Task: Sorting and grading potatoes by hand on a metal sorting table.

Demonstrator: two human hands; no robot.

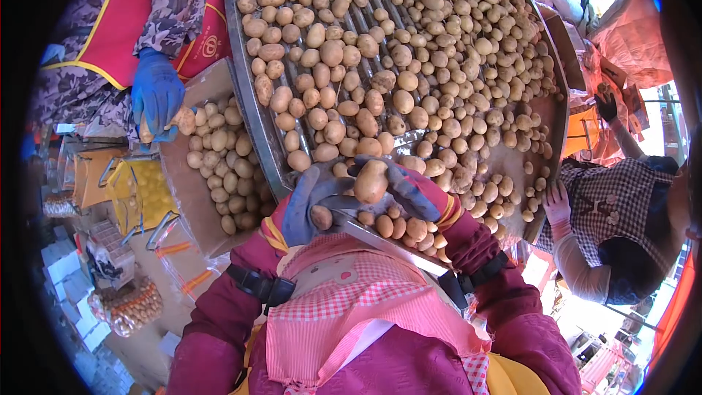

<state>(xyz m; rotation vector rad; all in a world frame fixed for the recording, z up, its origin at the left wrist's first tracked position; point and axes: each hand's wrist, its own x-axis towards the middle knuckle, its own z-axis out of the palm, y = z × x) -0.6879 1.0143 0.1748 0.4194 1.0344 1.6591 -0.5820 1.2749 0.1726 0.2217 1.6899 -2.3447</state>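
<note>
My left hand [305, 206], in a grey-blue work glove, has a small brown potato [321, 217] against its palm, and its fingers reach towards the right hand. Between the hands, a large pale potato [371, 182] is gripped by my right hand [412, 191], gloved alike, with some fingers hidden behind it. Both hands are over the near end of a metal roller sorting table [256, 120] covered with loose potatoes. Below the right hand, several small potatoes [400, 227] lie behind a metal lip [378, 242] close to my pink apron.
At left, a co-worker's blue-gloved hand [157, 93] holds potatoes over a cardboard box [181, 197] of potatoes. A yellow bag [140, 192] stands beyond it. At right, another person's hand [556, 203] rests by the table's side rim [559, 137].
</note>
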